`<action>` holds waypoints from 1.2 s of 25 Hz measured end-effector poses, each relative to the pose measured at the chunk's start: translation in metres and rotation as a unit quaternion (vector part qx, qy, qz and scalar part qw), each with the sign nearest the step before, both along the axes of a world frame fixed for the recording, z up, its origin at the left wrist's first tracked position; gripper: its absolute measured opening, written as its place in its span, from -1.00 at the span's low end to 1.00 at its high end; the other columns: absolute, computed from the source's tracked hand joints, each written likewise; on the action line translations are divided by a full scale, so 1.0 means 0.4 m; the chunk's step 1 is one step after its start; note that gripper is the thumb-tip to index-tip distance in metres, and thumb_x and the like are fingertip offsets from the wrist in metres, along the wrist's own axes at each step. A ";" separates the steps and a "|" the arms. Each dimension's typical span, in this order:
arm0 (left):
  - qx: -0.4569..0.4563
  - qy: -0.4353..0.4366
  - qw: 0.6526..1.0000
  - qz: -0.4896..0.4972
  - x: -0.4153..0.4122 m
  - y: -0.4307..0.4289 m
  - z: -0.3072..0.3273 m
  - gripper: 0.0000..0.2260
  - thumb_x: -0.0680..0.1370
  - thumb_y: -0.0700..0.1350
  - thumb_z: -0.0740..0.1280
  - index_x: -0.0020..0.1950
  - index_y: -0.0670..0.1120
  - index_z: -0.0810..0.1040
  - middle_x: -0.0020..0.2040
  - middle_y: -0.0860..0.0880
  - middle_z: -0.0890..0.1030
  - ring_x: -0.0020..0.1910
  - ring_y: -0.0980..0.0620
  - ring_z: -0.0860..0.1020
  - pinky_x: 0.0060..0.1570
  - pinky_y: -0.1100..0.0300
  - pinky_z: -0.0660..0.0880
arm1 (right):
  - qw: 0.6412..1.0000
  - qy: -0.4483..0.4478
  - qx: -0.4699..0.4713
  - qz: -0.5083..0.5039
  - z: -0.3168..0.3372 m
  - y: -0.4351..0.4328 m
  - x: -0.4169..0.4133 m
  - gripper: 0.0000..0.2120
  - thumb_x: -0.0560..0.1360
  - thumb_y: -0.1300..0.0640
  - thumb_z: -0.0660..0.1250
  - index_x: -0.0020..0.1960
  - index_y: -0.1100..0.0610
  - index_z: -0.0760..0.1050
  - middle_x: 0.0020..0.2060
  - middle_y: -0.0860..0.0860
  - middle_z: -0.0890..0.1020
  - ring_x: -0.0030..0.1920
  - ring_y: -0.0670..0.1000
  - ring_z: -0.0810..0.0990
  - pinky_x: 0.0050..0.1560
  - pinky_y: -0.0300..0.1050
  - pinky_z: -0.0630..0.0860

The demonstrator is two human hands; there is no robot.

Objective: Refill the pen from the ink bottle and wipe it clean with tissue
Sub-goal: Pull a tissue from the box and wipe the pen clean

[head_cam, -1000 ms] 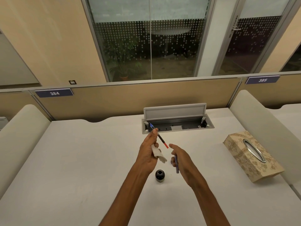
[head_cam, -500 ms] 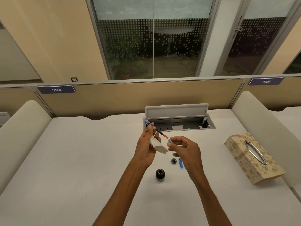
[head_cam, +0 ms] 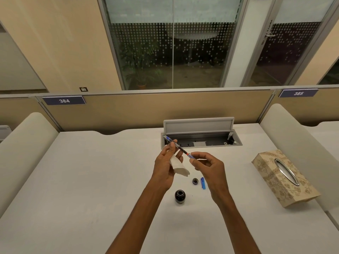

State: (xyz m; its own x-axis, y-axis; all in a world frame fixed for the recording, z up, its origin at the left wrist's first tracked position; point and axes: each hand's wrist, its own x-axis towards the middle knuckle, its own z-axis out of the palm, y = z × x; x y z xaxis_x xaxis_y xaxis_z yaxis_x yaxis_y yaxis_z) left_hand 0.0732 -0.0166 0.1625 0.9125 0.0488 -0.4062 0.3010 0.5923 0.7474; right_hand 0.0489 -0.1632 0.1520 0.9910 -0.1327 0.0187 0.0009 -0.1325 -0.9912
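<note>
My left hand holds a slim pen by its upper part, along with a folded white tissue tucked in the palm. The pen slants down to the right, with a red band near its lower end. My right hand pinches that lower end, where a small blue piece shows between thumb and finger. Below the hands, the open dark ink bottle stands on the desk. Its round cap and a blue pen cap lie just to the right of it.
A patterned tissue box lies at the right. An open cable hatch is set into the white desk behind my hands. Padded dividers flank the desk on both sides, and a partition wall runs along the back.
My right hand rose from beside the ink bottle to the pen's lower end and now pinches it. The bottle cap and blue pen cap have come into sight on the desk.
</note>
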 end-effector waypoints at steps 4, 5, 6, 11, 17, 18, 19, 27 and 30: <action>0.079 -0.033 0.996 0.012 -0.005 0.002 -0.005 -0.72 0.55 -0.02 0.37 0.26 -0.01 0.57 0.11 -0.02 0.67 -0.04 -0.03 0.69 -0.23 0.24 0.63 | 0.999 -0.027 0.004 -0.019 0.007 0.000 -0.001 -0.82 0.47 0.12 0.47 -0.07 -0.17 0.60 -0.14 -0.19 0.69 -0.08 -0.06 0.67 -0.08 -0.33 0.58; 0.093 -0.039 0.995 0.011 -0.005 0.003 -0.004 -0.72 0.55 -0.01 0.38 0.25 -0.01 0.58 0.13 -0.03 0.67 -0.04 -0.03 0.69 -0.24 0.24 0.62 | 0.999 -0.031 0.009 -0.023 0.008 -0.001 0.000 -0.81 0.47 0.13 0.47 -0.07 -0.17 0.59 -0.14 -0.19 0.69 -0.07 -0.06 0.67 -0.10 -0.36 0.58; 0.109 -0.044 0.993 0.008 -0.005 0.003 -0.003 -0.72 0.54 0.00 0.40 0.24 -0.01 0.59 0.14 -0.03 0.67 -0.02 -0.03 0.69 -0.23 0.24 0.61 | 0.999 -0.033 0.015 -0.024 0.007 0.000 0.000 -0.81 0.48 0.14 0.46 -0.06 -0.15 0.59 -0.13 -0.18 0.69 -0.06 -0.07 0.67 -0.12 -0.39 0.57; 0.158 -0.063 0.985 -0.015 -0.012 -0.016 -0.005 -0.69 0.51 0.03 0.42 0.21 -0.03 0.63 0.13 -0.03 0.67 -0.01 0.02 0.68 -0.26 0.29 0.58 | 0.999 -0.040 0.017 -0.016 0.007 0.015 -0.001 -0.78 0.49 0.19 0.44 0.04 -0.10 0.58 -0.08 -0.21 0.66 -0.07 -0.15 0.68 -0.11 -0.48 0.54; 0.179 -0.047 0.981 -0.049 -0.005 -0.014 -0.010 -0.76 0.50 0.09 0.40 0.12 0.05 0.66 0.08 0.04 0.66 0.03 0.03 0.64 -0.13 0.21 0.58 | 0.997 -0.012 0.069 -0.026 0.008 0.020 0.003 -0.90 0.59 0.10 0.31 0.08 0.06 0.55 -0.20 -0.04 0.73 -0.23 -0.07 0.72 -0.22 -0.32 0.62; 0.177 -0.045 0.981 -0.058 -0.007 -0.016 -0.010 -0.74 0.46 0.13 0.42 0.08 0.07 0.67 0.08 0.04 0.67 0.04 0.02 0.65 -0.09 0.17 0.59 | 0.997 0.003 0.077 -0.024 0.010 0.027 0.004 -0.88 0.62 0.07 0.25 0.06 0.07 0.54 -0.28 -0.05 0.73 -0.29 -0.05 0.71 -0.25 -0.31 0.62; 0.170 -0.043 0.983 -0.063 -0.008 -0.019 -0.010 -0.71 0.40 0.16 0.43 0.05 0.08 0.68 0.07 0.04 0.68 0.05 0.01 0.65 -0.07 0.15 0.60 | 0.996 0.020 0.085 -0.017 0.013 0.033 0.006 -0.84 0.64 0.04 0.19 0.05 0.06 0.52 -0.34 -0.05 0.72 -0.34 -0.05 0.70 -0.28 -0.30 0.62; 0.168 -0.028 0.984 -0.055 -0.004 -0.015 -0.028 -0.62 0.30 0.25 0.40 0.02 0.11 0.68 0.04 0.05 0.68 0.05 0.02 0.64 -0.15 0.20 0.56 | 0.999 0.045 0.029 0.009 0.005 0.037 0.013 -0.82 0.61 0.08 0.28 0.06 0.16 0.59 -0.22 0.05 0.69 -0.35 -0.05 0.67 -0.31 -0.28 0.58; 0.170 -0.030 0.984 -0.052 -0.003 -0.013 -0.030 -0.65 0.29 0.26 0.40 -0.02 0.12 0.68 0.01 0.07 0.69 0.06 0.00 0.64 -0.16 0.20 0.56 | 0.996 0.085 0.025 0.029 0.012 0.043 0.017 -0.72 0.64 -0.04 0.18 0.08 0.12 0.57 -0.21 0.02 0.69 -0.29 -0.04 0.68 -0.27 -0.27 0.58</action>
